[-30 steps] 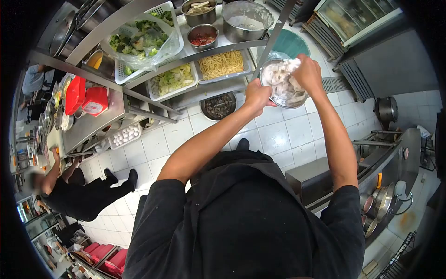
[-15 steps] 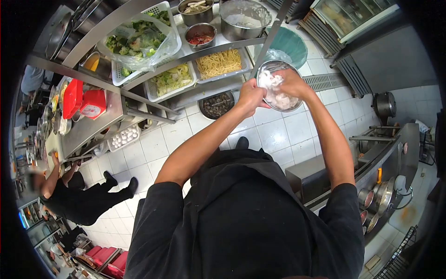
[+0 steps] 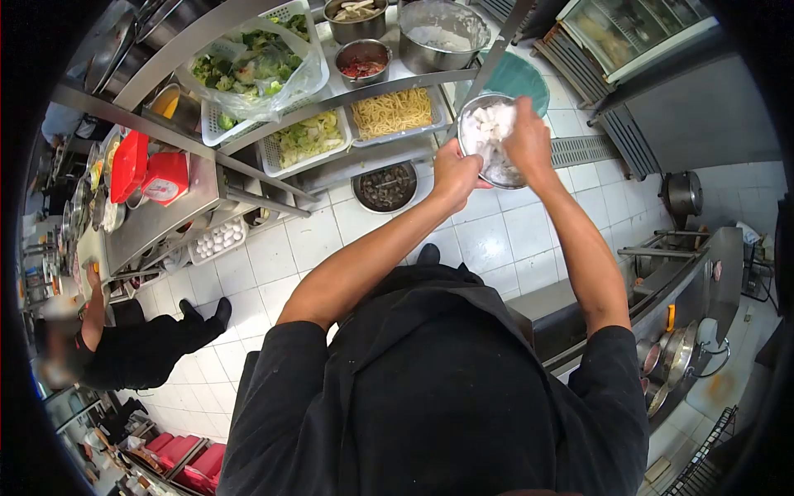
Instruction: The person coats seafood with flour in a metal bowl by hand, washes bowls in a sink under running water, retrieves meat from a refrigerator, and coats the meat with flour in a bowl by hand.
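A round metal bowl (image 3: 506,178) holding pale, whitish pieces (image 3: 488,124) hangs tilted in front of me, above the floor. My left hand (image 3: 456,175) grips its left rim, thumb and fingers round the edge. Over the bowl's right side is my right hand (image 3: 529,142), its fingers curled down at the white pieces; whether it grips any of them is hidden. Behind the bowl stands a green bin (image 3: 523,78) with a clear liner. To the left, on the shelf, are a tray of noodles (image 3: 393,113) and a basket of chopped cabbage (image 3: 308,142).
Broccoli (image 3: 248,70), a pot of red food (image 3: 362,62) and a flour-coated pot (image 3: 442,37) fill the upper shelf. A pan of dark pieces (image 3: 385,188) sits low beneath. A co-worker (image 3: 141,351) stands left, near a red scale (image 3: 166,178). Metal counter (image 3: 579,310) at right.
My right hand lifts out of the bowl, dips back in, and now is raised slightly at its right side. The bowl shifts a little upward. The co-worker at left has leaned and moved left.
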### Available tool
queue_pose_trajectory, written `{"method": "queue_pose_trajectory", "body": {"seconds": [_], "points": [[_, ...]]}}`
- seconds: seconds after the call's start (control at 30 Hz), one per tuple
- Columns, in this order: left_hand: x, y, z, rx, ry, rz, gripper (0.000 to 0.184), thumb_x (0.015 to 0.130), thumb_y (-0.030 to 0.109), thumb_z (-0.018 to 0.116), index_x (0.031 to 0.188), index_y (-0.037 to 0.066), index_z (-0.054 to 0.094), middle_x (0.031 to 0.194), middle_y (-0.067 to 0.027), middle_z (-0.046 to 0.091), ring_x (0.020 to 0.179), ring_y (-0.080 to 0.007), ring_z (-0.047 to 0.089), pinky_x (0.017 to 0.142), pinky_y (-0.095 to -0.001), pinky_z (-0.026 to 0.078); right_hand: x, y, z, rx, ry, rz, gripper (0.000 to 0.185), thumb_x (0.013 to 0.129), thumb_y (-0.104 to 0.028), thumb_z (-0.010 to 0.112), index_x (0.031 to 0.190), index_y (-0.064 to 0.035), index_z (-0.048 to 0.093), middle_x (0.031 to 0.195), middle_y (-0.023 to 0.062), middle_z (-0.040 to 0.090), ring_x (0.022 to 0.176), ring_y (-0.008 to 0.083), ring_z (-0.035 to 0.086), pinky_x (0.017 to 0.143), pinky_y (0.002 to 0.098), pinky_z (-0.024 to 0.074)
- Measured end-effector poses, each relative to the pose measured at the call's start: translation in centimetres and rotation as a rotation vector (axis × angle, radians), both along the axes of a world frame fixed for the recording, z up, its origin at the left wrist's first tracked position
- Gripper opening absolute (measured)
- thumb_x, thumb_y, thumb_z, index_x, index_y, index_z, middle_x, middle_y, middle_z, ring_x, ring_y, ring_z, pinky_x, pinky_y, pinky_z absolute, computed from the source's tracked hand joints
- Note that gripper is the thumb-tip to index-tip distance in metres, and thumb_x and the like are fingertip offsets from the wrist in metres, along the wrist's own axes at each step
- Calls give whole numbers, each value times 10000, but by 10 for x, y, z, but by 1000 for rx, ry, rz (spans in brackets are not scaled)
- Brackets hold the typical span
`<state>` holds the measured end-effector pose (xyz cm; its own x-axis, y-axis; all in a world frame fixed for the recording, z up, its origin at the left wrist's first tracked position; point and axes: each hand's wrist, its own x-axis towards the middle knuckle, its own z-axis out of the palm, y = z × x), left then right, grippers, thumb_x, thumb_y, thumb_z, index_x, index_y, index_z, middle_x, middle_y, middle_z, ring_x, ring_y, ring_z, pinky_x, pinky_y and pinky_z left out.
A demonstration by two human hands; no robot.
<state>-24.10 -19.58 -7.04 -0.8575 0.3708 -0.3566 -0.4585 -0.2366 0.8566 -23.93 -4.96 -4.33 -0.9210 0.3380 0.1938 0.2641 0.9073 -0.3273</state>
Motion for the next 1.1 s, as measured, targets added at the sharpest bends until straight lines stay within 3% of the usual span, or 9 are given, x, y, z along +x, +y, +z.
{"method": "queue_pose_trajectory", "body": {"seconds": [0.1, 0.3, 0.37, 0.57, 0.63, 0.8, 0.9, 1.03, 1.1], "points": [[-5, -2, 1, 51, -51, -26, 286, 668, -69, 472, 949, -50, 520, 826, -124, 585, 638, -217, 620, 441, -321, 566, -1, -3, 35, -58, 103, 19, 506, 659, 16, 602, 1137, 5, 436, 870, 225, 625, 929, 413, 568, 776, 467, 465], [-12, 3, 11, 66, 33, 19, 181, 683, -78, 468, 858, -31, 456, 802, -133, 558, 662, -258, 636, 493, -371, 584, 10, -18, 13, 96, -126, 13, 698, 618, -93, 726, 1221, -8, 383, 1139, 260, 502, 1042, 413, 517, 904, 430, 418], [-4, -3, 9, 57, 38, -4, 184, 679, -80, 471, 855, -31, 454, 799, -131, 557, 660, -259, 637, 493, -372, 584, 14, -21, 4, 32, -183, -23, 522, 670, -39, 646, 1119, -12, 381, 1146, 308, 433, 854, 497, 560, 732, 507, 487], [4, 0, -2, 62, -40, 4, 272, 659, -73, 470, 926, -51, 518, 837, -135, 596, 631, -227, 631, 446, -330, 565, 14, 4, -2, 156, -81, 63, 416, 649, 19, 616, 1016, -6, 420, 788, 259, 594, 789, 439, 602, 685, 476, 498], [-3, -4, 4, 70, -19, -110, 313, 677, -89, 457, 989, -71, 467, 890, -169, 593, 688, -263, 653, 515, -346, 587, 12, 4, 21, -89, 46, -12, 407, 634, 26, 601, 1025, 29, 492, 856, 304, 593, 818, 437, 592, 720, 446, 484], [-6, -5, 13, 78, -28, -134, 322, 683, -89, 444, 1002, -62, 476, 900, -167, 600, 707, -257, 655, 533, -333, 588, 9, 14, 42, -703, -97, 65, 474, 629, 70, 600, 1095, 38, 522, 965, 121, 599, 874, 175, 569, 742, 275, 473], [-11, -8, 13, 107, -9, -144, 301, 687, -85, 449, 985, -57, 482, 882, -159, 598, 690, -248, 651, 530, -332, 586, 15, 4, 58, -1124, -21, 158, 486, 621, 74, 628, 1095, 32, 525, 973, 137, 596, 896, 189, 567, 758, 265, 469], [-19, -17, 11, 34, -28, -108, 290, 693, -80, 455, 978, -52, 494, 861, -144, 592, 661, -233, 642, 522, -335, 584, 12, 11, 56, -1053, -133, 143, 504, 622, 44, 664, 1103, 39, 514, 1014, 138, 593, 926, 184, 566, 801, 276, 462], [-20, -23, 12, 45, -24, -106, 289, 694, -77, 457, 980, -51, 496, 858, -142, 590, 655, -229, 639, 518, -338, 583, 14, 6, 59, -426, -248, 141, 562, 606, 24, 684, 1136, 44, 498, 1083, 143, 576, 989, 186, 550, 851, 296, 448]]}}
